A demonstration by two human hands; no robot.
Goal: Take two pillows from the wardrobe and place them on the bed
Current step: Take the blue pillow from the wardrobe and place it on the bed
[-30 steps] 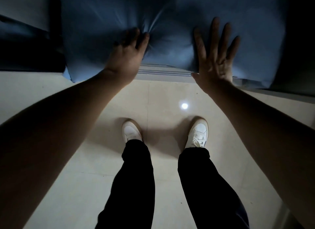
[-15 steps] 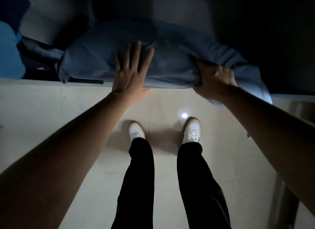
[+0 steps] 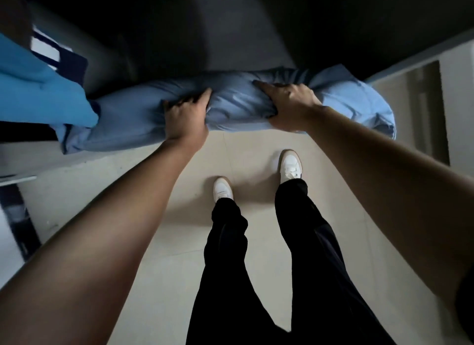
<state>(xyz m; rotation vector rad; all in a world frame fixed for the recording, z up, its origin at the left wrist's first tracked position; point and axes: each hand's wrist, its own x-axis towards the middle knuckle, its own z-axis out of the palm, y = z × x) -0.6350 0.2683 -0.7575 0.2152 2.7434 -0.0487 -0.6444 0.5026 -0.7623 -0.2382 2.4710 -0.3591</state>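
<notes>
Your left hand is clamped on the near edge of the blue pillow, fingers curled over the top and bunching the cover into folds. Your right hand grips the same pillow a little further right, index finger stretched flat along the top, thumb tucked under the near edge. Both arms reach forward and down, bare to the frame edge.

The pillow lies crosswise in front of you, held at the mouth of the dark wardrobe. Its left end sits over the wardrobe's lower edge; its right end bulges out past the opening, over the floor. You cannot tell whether the pillow's underside touches anything.

A brighter blue fabric item lies at far left, overlapping the pillow's left end. Behind it is something striped dark and white, too blurred to identify.

Below the pillow is the pale tiled floor. Your white shoes stand on it, the right one ahead of the left, with dark trousers above.
</notes>
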